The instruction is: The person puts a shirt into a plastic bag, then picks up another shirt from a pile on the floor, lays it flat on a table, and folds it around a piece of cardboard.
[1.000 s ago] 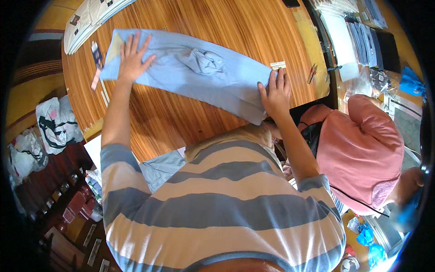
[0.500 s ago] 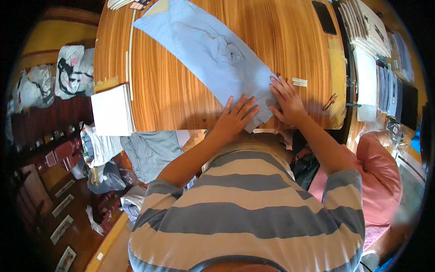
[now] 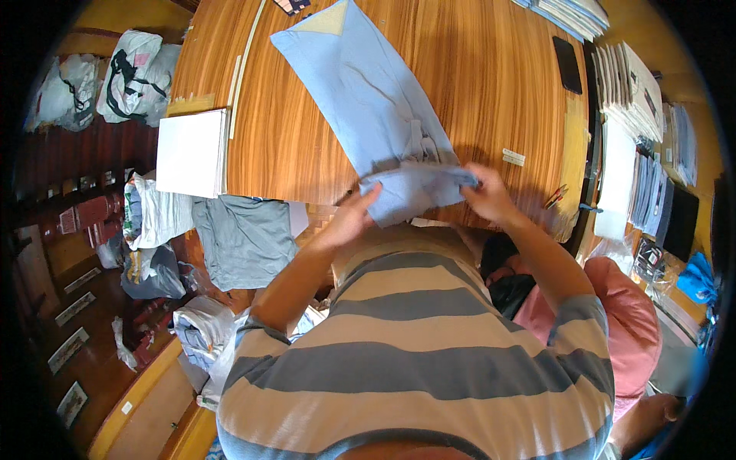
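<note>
A light blue garment (image 3: 368,84), folded into a long strip, lies slantwise on the wooden table (image 3: 291,146). Its far end shows a beige patch, and wrinkles run along the middle. The near end is lifted and doubled back at the table's front edge. At its left corner my left hand (image 3: 354,218) is closed on the cloth, thumb on top. My right hand (image 3: 491,198) pinches the right corner between thumb and fingers. The fingers of both hands are partly hidden by the fabric. I cannot tell exactly what kind of garment it is.
White sheets (image 3: 192,153) are stacked at the table's left edge. On the right lie a black phone (image 3: 567,65), a small white strip (image 3: 514,157) and slim red-tipped tools (image 3: 556,197). Folded packs (image 3: 629,88) stand beyond. A person in pink (image 3: 625,330) is at my right.
Both hands lay flat on the garment earlier; now they grip its near corners and have raised that end, folding it back. The view has shifted slightly.
</note>
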### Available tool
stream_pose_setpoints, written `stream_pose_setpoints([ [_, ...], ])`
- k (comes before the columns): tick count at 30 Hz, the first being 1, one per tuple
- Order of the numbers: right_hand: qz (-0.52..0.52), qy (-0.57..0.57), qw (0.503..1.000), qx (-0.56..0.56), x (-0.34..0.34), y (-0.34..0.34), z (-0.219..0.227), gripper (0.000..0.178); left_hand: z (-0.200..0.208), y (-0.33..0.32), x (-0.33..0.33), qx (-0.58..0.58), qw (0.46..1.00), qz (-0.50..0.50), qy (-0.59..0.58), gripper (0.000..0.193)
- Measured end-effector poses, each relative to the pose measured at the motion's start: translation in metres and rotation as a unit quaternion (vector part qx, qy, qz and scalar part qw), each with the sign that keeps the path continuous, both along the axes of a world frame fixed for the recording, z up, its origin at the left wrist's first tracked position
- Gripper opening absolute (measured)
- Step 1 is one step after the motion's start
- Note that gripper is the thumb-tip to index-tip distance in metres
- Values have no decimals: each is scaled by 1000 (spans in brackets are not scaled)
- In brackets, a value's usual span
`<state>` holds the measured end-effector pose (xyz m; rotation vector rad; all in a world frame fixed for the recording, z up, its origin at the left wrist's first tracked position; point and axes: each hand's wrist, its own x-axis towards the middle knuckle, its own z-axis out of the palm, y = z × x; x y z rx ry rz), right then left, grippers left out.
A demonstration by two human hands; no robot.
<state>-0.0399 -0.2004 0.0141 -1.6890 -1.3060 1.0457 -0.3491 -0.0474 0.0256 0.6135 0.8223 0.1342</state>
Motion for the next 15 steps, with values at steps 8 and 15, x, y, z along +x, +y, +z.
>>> stream_pose_setpoints([
  [8, -202, -137, 970, -1, -11, 175, -2, 28, 18, 109, 44, 655, 738, -4, 162, 55],
  [15, -246, -326, 913, -12, -34, 175, -16, 33, -15, 101, 46, 817, 481, -311, 73, 99],
])
